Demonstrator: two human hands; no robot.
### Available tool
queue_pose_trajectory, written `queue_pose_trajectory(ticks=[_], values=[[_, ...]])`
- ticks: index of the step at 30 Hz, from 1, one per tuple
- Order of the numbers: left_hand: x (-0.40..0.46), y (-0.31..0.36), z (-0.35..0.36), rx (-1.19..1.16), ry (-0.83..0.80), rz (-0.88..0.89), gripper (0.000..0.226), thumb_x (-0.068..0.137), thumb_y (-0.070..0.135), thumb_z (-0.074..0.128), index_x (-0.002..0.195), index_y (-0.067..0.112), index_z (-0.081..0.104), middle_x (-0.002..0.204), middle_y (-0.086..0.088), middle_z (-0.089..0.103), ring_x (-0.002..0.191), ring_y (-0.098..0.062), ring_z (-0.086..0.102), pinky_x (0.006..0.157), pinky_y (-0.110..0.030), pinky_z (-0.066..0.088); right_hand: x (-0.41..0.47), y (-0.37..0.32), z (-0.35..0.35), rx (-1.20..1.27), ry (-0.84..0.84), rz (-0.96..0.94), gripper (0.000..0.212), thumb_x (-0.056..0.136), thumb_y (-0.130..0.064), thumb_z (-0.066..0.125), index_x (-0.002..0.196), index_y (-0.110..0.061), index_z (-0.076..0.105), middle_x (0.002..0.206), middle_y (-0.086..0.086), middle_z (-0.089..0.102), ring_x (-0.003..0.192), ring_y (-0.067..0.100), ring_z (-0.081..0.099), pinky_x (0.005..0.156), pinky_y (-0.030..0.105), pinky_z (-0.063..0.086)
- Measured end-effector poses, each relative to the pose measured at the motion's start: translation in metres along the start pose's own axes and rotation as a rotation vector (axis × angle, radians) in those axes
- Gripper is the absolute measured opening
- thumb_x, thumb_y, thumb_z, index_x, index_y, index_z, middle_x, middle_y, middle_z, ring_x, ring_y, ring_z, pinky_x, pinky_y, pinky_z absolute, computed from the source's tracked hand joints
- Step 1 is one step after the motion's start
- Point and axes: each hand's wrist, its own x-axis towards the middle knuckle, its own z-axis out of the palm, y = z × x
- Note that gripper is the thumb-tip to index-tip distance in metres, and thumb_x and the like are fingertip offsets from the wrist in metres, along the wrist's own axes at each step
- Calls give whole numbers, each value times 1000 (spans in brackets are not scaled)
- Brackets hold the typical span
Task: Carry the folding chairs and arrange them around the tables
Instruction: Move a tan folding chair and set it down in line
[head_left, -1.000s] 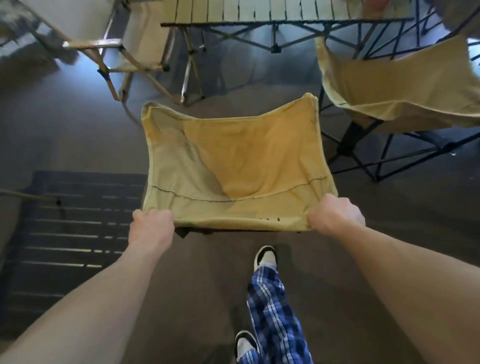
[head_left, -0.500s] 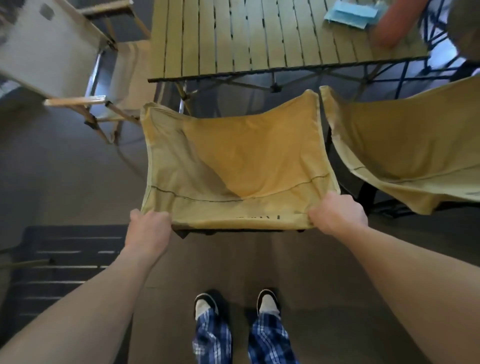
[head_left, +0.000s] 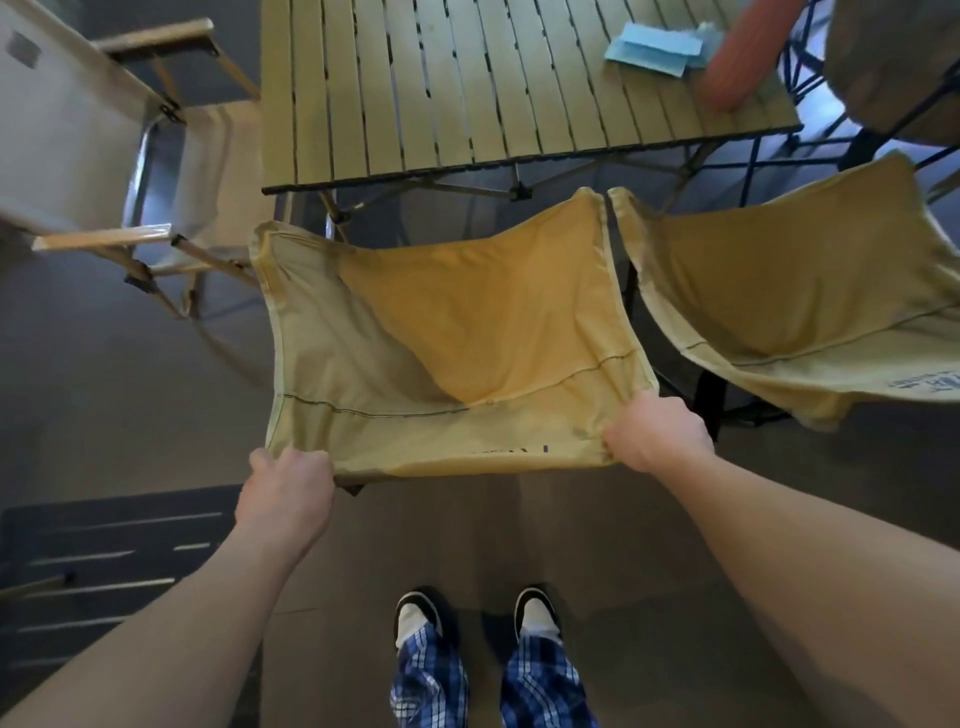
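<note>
A tan canvas folding chair stands unfolded in front of me, its far edge close to the slatted table. My left hand grips the chair's near left corner. My right hand grips its near right corner. A second tan folding chair stands right beside it, their fabric edges almost touching. A white chair with wooden armrests sits at the table's left end.
Blue papers lie on the table's far right, next to another person's orange-sleeved arm. A dark slatted panel lies on the floor at lower left. My feet stand on brown floor behind the chair.
I have stepped forward with the chair held in both hands. It now sits closer to the table and beside the second tan chair. Both feet are together.
</note>
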Motion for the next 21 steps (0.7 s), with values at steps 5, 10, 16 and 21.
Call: queue_pose_trajectory(ticks=[5,10,16,21], values=[[-8,-4,4,32,0,-2,26,94,3,34,86,15,56,81,-5,49,90,-26,36,68,-36,46,0,1,5,-15,-3,15,31,95,-25,51,119,-6,54,82,7,40,86,31,48,70,37,43],[-8,-2,-2,31,27,31,33,93,-2,29,90,13,58,81,-7,49,88,-26,32,68,-35,39,0,-1,6,-28,21,16,17,95,-26,51,100,-11,47,75,6,37,81,30,47,67,37,42],[-1,-6,3,134,45,96,26,94,1,36,90,14,58,82,-5,53,88,-25,35,69,-33,38,-1,-4,8,-89,-1,38,24,95,-25,48,109,-7,56,88,10,47,82,30,49,69,38,43],[14,-13,-7,86,-155,105,14,83,30,52,89,20,60,84,-4,58,89,-29,48,80,-38,44,-25,-30,3,-249,-96,69,48,90,-20,48,136,-7,48,140,24,38,97,38,52,71,44,41]])
